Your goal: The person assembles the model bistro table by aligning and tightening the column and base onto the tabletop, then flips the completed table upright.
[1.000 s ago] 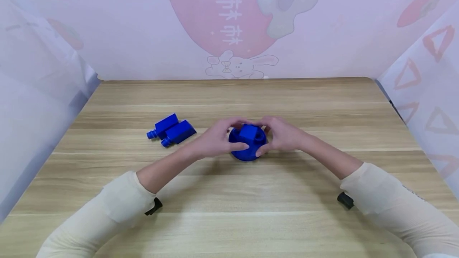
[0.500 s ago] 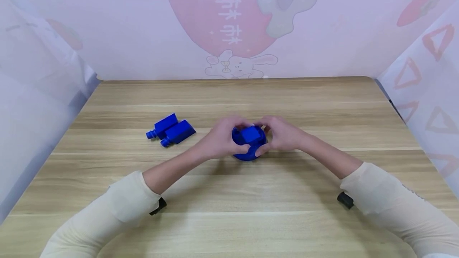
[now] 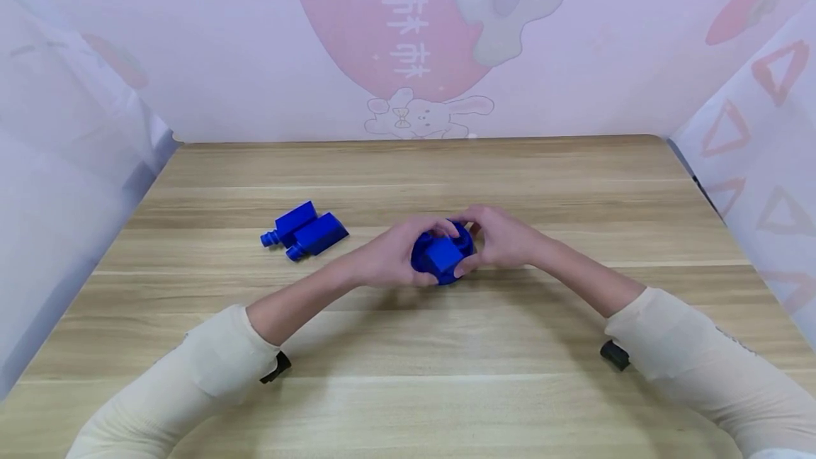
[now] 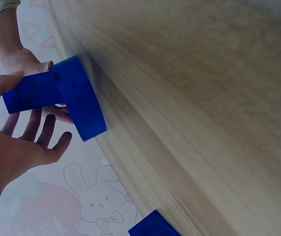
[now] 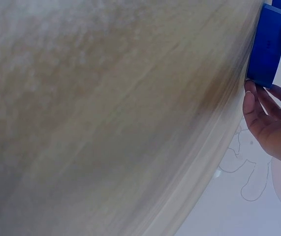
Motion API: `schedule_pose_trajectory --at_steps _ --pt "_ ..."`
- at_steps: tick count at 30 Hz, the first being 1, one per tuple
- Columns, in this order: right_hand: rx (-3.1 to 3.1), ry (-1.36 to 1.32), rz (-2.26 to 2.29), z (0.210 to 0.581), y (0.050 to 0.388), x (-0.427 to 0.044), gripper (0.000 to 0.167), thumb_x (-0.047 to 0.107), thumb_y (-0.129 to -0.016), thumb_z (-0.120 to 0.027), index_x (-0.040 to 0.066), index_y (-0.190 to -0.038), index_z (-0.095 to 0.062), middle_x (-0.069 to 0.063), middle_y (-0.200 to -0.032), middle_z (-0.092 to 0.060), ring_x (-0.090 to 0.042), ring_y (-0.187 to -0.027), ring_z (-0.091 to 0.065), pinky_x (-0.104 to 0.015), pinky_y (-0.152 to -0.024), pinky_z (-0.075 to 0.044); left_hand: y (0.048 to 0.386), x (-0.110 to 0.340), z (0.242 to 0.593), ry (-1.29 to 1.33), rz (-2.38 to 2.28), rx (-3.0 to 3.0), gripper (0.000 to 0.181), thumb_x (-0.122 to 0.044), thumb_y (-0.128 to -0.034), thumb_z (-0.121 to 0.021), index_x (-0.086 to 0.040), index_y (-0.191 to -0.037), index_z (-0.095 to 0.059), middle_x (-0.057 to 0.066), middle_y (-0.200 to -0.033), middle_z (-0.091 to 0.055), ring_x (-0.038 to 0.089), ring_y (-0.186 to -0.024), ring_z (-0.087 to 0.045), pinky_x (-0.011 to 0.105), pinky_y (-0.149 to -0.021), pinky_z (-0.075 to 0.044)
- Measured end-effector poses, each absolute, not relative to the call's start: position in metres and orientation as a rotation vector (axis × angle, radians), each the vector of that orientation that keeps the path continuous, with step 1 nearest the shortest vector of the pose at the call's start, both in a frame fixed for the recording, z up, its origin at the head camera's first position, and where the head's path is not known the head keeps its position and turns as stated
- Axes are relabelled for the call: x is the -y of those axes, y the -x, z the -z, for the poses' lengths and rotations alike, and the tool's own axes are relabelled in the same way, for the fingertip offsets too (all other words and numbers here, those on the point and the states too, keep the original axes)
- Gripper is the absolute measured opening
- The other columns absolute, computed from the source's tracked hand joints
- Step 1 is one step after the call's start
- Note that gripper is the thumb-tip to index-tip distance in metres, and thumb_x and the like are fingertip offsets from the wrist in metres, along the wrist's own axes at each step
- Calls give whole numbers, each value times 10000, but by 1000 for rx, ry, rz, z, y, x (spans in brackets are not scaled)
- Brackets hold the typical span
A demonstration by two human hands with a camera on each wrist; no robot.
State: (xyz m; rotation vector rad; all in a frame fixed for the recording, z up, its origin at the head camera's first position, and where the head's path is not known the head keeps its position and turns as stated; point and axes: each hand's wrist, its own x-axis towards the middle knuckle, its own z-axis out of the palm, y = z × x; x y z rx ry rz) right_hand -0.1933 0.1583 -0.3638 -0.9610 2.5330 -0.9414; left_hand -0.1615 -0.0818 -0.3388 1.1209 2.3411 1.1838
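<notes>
In the head view, a blue round base (image 3: 467, 236) is near the middle of the wooden table. A blue rectangular block (image 3: 444, 253) stands up out of its top. My left hand (image 3: 395, 250) reaches round the block from the left, and in the left wrist view its thumb lies against the block (image 4: 32, 92) with the other fingers spread loosely below. My right hand (image 3: 506, 236) holds the rim of the base from the right, thumb in front. In the right wrist view, right-hand fingertips (image 5: 249, 101) touch the base's lower edge. The joint between block and base is mostly hidden.
Two more blue blocks with ridged necks, a rear one (image 3: 296, 219) and a front one (image 3: 321, 234), lie side by side left of the hands. A printed curtain (image 3: 574, 91) stands behind the table (image 3: 446, 374).
My left hand shifts on the block, and its fingers come round toward the near side. The block has turned relative to the base. My right hand stays almost still; the two loose blocks do too.
</notes>
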Motion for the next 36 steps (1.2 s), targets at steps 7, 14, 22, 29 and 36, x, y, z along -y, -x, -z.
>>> schedule_pose_trajectory --at_steps 7,14,22,29,36 --pt "-2534 960 936 363 193 -158 814 249 -724 -970 -53 -1384 -601 -155 -1283 -677 -297 -1051 -670 -440 -940 -564 160 87 339 -1041 -1168 -2421 458 -48 -794 -850 -28 -1194 -626 161 -1262 -656 329 -1187 -597 519 -1033 -508" --pt "-2549 972 912 362 193 -159 835 251 -728 -967 -91 -1385 -580 -195 -1293 -665 -320 -1051 -674 -446 -942 -567 166 94 336 -1151 -1179 -2296 433 75 -784 -759 -12 -1199 -670 141 -1266 -684 315 -1227 -584 477 -1061 -487" --pt "-2549 992 923 364 194 -160 845 258 -731 -963 -106 -1386 -574 -205 -1276 -666 -325 -1043 -678 -460 -939 -568 173 96 332 -1180 -1164 -2244 424 53 -782 -788 10 -1193 -689 121 -1222 -716 285 -1177 -618 425 -1021 -519" --pt "-2546 1009 971 367 194 -161 833 249 -718 -969 -118 -1364 -592 -166 -1207 -680 -256 -945 -637 -412 -863 -555 181 94 331 -1195 -1162 -2177 411 45 -777 -789 18 -1177 -696 101 -1192 -727 252 -1139 -621 384 -993 -526" --pt "-2543 1028 995 370 196 -161 836 247 -707 -975 -114 -1361 -601 -122 -1107 -666 -224 -875 -595 -391 -789 -528 187 94 333 -1231 -1172 -2123 409 40 -766 -799 23 -1162 -698 110 -1194 -724 238 -1132 -624 390 -1006 -518"
